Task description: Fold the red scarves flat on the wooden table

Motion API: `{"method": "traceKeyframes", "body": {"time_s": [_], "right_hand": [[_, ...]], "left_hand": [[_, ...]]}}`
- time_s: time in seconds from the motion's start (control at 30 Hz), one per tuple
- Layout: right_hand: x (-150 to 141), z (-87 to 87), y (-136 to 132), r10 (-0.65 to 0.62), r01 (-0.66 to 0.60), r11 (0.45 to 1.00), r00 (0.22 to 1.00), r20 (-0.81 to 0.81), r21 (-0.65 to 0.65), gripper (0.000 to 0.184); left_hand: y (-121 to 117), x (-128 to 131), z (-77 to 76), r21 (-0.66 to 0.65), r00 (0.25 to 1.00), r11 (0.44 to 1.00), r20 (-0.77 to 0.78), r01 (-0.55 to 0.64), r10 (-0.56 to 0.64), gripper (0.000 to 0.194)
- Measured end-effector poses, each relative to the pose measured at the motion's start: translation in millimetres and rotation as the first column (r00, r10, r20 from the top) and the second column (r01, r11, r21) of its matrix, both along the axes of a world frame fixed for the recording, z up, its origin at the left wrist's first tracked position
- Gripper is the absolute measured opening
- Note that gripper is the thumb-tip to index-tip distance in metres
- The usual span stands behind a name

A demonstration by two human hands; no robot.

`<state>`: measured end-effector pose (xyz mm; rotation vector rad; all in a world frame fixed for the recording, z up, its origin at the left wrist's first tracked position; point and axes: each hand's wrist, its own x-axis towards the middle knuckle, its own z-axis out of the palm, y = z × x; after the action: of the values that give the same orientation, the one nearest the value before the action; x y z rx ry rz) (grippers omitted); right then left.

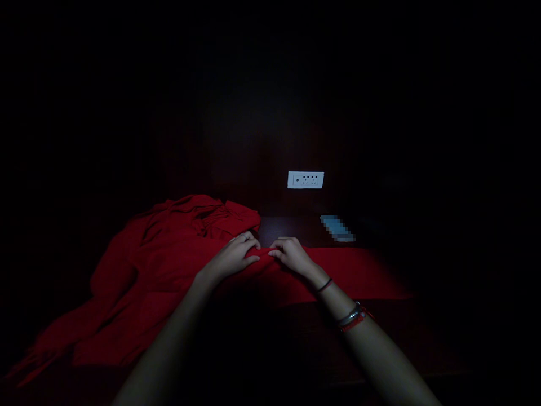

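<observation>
The long red soft fabric cloth (169, 270) lies across the dark reddish-brown bench (281, 225), bunched in deep loose folds on the left and spread as a flat, straight-edged strip on the right. Its lower left end tapers into thin strands.

The left hand (234, 256), with a ring (244, 238) on one finger, grasps the cloth's far edge between thumb and fingers near the middle. The right hand (291, 254) faces it, just beside, its fingers also pinching that edge; a short stretch of cloth runs between the two. A thin dark band (324, 285) circles the right wrist, with a silver-coloured bracelet (354, 313) and a red cord bracelet (353, 323) further up.

Beyond the strip, near its far edge, lies a bluish oblong item (338, 228), pixelated, so its kind cannot be told. A white rectangular socket plate (306, 180) is set in the dark wall (245, 152) behind. Deep shadow hides the surroundings.
</observation>
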<state>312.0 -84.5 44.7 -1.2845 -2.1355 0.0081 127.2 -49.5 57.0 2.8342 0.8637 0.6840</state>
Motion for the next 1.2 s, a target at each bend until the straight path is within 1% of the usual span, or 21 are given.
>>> {"method": "traceKeyframes", "body": {"time_s": [0.1,0.23,0.3,0.47,0.53,0.67,0.73,0.83,0.9,0.97,1.03,1.1,1.2], "right_hand": [[0.7,0.9,-0.5,0.008,-0.008,1.000,1.000,0.022,0.005,0.009],[2.2,2.1,-1.3,0.041,-0.041,0.999,0.998,0.039,0.005,0.012],[2.7,3.5,-2.1,0.060,-0.060,0.998,0.997,0.042,-0.002,0.014],[4.8,6.4,-3.0,0.101,-0.101,0.995,0.993,0.056,-0.003,0.017],[7.8,6.3,-2.2,0.103,-0.103,0.995,0.993,0.057,0.002,0.018],[18.4,6.1,0.6,0.072,-0.073,0.997,0.997,0.035,0.010,0.018],[24.4,6.7,1.8,0.036,-0.037,0.999,0.999,0.017,0.013,0.017],[31.6,8.4,2.9,-0.009,0.009,1.000,1.000,-0.008,0.018,0.015],[35.2,9.5,3.6,-0.019,0.019,1.000,1.000,-0.018,0.021,0.015],[39.0,10.2,4.6,-0.027,0.028,0.999,0.999,-0.031,0.025,0.015],[43.9,10.4,5.9,-0.049,0.050,0.998,0.997,-0.056,0.026,0.014],[49.7,10.1,7.3,-0.083,0.085,0.996,0.993,-0.086,0.022,0.014],[57.7,8.7,8.9,-0.132,0.133,0.991,0.984,-0.120,-0.001,0.014]], "left_hand": [[0.4,-0.7,-0.5,-0.046,0.999,0.999,0.036,0.016,-0.014,0.016],[-2.6,-3.8,6.8,-0.074,0.995,0.996,0.090,0.043,-0.036,0.015],[-3.5,-7.6,11.6,-0.096,0.998,0.995,0.061,0.028,-0.022,0.018],[-1.3,-23.9,21.6,-0.118,0.997,0.991,-0.025,-0.071,0.069,0.023],[1.0,-32.0,26.4,-0.130,0.994,0.989,-0.091,-0.075,0.063,0.025],[6.9,-49.7,43.4,-0.164,0.957,0.984,-0.290,-0.075,0.025,0.027],[9.3,-58.4,55.7,-0.169,0.942,0.983,-0.336,-0.078,0.017,0.025],[11.2,-69.3,72.8,-0.148,0.926,0.986,-0.376,-0.072,0.011,0.017],[12.0,-75.8,79.0,-0.097,0.908,0.988,-0.414,-0.117,0.067,0.011],[12.8,-82.4,79.8,-0.035,0.879,0.982,-0.452,-0.186,0.151,0.009],[13.2,-88.9,77.1,0.000,0.863,0.973,-0.462,-0.230,0.204,0.010],[11.7,-93.5,74.0,0.012,0.874,0.969,-0.429,-0.248,0.229,0.015],[2.0,-91.1,70.9,-0.015,0.922,0.965,-0.301,-0.260,0.244,0.024]]}}
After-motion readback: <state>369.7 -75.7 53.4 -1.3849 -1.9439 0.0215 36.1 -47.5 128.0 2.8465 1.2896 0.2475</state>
